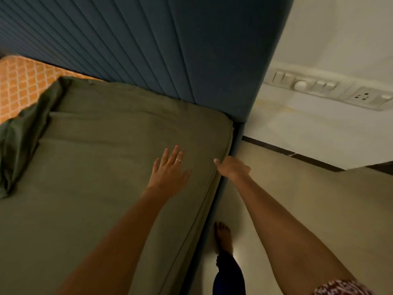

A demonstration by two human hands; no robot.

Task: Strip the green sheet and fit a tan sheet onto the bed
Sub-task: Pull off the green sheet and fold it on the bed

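The green sheet (pixel 119 128) covers the near right part of the bed up to the headboard corner. At the left it is pulled back into a dark bunched fold (pixel 23 135), baring an orange patterned mattress (pixel 23 81). My left hand (pixel 170 169), with a ring on one finger, lies flat with fingers straight on top of the sheet. My right hand (pixel 232 167) is at the mattress's right edge, thumb on the top seam; its fingers curl down over the side, and whether they pinch the sheet is hidden. No tan sheet is in view.
A dark blue ribbed headboard (pixel 170 50) rises behind the bed. To the right are a pale wall with a switch and socket panel (pixel 331 88) and a beige floor (pixel 297 209). My bare foot (pixel 222 235) stands close to the bed frame.
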